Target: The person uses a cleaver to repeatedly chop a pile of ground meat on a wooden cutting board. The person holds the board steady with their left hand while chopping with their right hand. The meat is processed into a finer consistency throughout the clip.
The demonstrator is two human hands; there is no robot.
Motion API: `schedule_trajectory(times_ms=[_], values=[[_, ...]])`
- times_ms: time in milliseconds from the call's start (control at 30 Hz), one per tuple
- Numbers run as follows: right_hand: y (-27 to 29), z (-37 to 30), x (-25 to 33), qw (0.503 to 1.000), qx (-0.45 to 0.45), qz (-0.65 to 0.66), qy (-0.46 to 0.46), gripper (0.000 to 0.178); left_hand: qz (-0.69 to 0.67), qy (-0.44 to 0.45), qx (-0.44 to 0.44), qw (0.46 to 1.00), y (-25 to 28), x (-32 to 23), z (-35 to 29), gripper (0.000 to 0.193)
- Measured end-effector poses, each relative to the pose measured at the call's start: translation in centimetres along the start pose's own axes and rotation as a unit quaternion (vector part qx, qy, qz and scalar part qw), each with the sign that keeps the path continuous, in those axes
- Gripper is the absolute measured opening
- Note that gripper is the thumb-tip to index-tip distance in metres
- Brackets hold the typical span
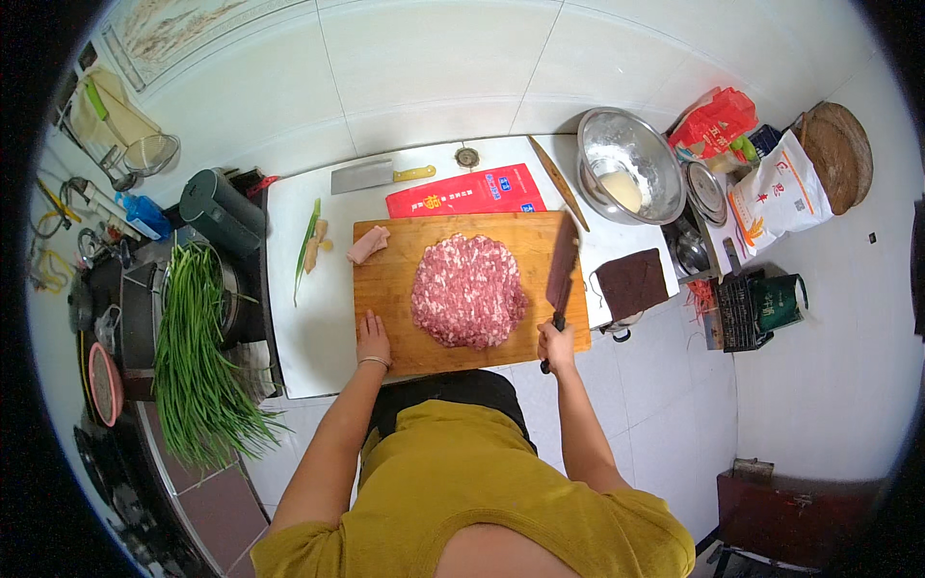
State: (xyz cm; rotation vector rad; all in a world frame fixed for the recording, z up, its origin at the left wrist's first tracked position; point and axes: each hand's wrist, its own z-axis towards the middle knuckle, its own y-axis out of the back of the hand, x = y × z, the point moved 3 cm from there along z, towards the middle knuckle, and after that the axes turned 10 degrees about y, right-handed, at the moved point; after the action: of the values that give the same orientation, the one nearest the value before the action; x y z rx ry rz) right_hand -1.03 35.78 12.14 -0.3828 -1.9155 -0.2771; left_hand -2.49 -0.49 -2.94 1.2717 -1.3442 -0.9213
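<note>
A round, flattened mound of minced meat (469, 291) lies in the middle of a wooden cutting board (383, 289). My right hand (556, 345) is closed around the black handle of a cleaver (563, 262). Its dark blade points away from me over the board's right side, apart from the meat. My left hand (373, 339) lies flat on the board's left edge, fingers stretched out, holding nothing. A pale pink piece of meat (367, 245) sits at the board's far left corner.
Beyond the board lie a second cleaver (362, 176), a red packet (467, 192) and a rolling pin (559, 183). A metal bowl with dough (621, 191) stands far right. Ginger (315, 246) and a green onion (307, 252) lie left, near heaped green chives (198, 361).
</note>
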Motion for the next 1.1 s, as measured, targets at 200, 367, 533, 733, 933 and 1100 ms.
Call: schedule_trajectory(times_ms=[200,367,533,733,933,1100], values=[[-1.7,0.0,-6.4,0.969,0.068,-0.125,-0.204,0.018,-0.007,0.002,0.152,0.988,5.1,-0.5,-0.2,0.103],[-0.4,1.0,0.1,0.996,0.03,-0.087,0.014,0.019,-0.01,0.006,0.084,0.996,1.4,-0.2,-0.2,0.103],[-1.3,3.1,-8.7,0.985,-0.063,-0.142,0.069,0.015,-0.018,0.004,0.127,0.992,3.2,-0.6,0.2,0.105],[-2.8,0.3,1.3,0.997,0.027,-0.067,-0.034,0.016,-0.06,0.012,0.179,0.982,5.8,-0.4,-0.6,0.099],[-2.1,4.1,-11.9,0.96,0.027,-0.28,-0.013,0.018,-0.01,-0.004,0.142,0.99,4.7,-0.6,0.0,0.083],[-4.1,0.9,-0.3,0.977,0.051,-0.205,0.016,0.019,-0.033,0.01,0.134,0.99,1.4,-0.3,-0.1,0.075]])
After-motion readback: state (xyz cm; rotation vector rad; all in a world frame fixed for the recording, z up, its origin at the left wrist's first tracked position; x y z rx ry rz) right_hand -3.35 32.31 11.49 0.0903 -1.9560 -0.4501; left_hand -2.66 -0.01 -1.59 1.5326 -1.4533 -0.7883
